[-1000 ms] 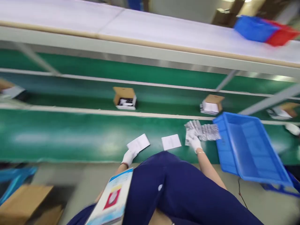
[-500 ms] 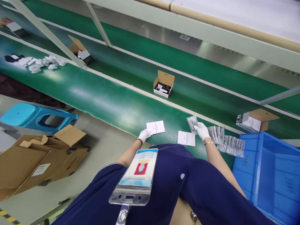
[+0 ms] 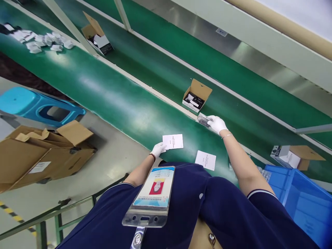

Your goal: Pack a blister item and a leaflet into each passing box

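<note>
Belt (image 3: 109,100): right hand (image 3: 217,123) now farther out

light: bright, even overhead | glare: sheen on green belt (image 3: 109,100); focus: sharp | edges: wide-angle warp

On the near belt (image 3: 109,100), one leaflet (image 3: 173,141) lies left of a second leaflet (image 3: 205,160). Beyond them, an open carton (image 3: 196,97) rides the far belt (image 3: 166,74), with another carton (image 3: 97,34) far left and a third (image 3: 295,156) right. A bin (image 3: 306,204) sits near right; a stool (image 3: 38,107) and flattened boxes (image 3: 44,152) lie left on the floor.
</note>
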### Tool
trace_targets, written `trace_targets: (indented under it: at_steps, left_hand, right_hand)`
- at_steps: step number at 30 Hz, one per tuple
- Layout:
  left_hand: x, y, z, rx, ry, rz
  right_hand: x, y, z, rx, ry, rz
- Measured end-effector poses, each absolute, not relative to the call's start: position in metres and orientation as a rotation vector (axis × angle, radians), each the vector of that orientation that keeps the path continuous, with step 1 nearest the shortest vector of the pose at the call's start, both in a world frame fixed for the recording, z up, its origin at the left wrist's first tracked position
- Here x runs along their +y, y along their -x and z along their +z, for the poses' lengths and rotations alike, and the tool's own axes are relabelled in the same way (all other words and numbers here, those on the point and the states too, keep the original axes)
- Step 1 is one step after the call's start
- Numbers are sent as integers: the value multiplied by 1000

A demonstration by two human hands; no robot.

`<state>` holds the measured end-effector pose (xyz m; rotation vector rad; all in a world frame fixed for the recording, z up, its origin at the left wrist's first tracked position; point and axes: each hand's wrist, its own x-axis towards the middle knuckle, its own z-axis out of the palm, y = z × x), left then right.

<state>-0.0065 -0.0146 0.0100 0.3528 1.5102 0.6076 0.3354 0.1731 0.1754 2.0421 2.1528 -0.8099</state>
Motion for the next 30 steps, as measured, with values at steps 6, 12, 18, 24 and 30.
trace_targets:
  at_steps: [6, 12, 18, 24, 30]
  left_hand:
    - [-32, 2, 17, 1490, -298, 599]
    - [-48, -5, 41, 1462, -257, 558]
    - [-57, -10, 59, 1419, -243, 537]
    - [6, -57, 93, 1392, -335, 701]
    - [85, -118, 139, 1242, -539, 851]
  right_hand:
    - [246, -295, 191, 2113, -2061, -516]
    - [273, -290, 160, 2024, -2055, -590]
    - [237, -306, 148, 2090, -1972, -296]
    - [170, -302, 169, 2279, -2232, -461]
    - [98, -302, 166, 2024, -2704, -1383]
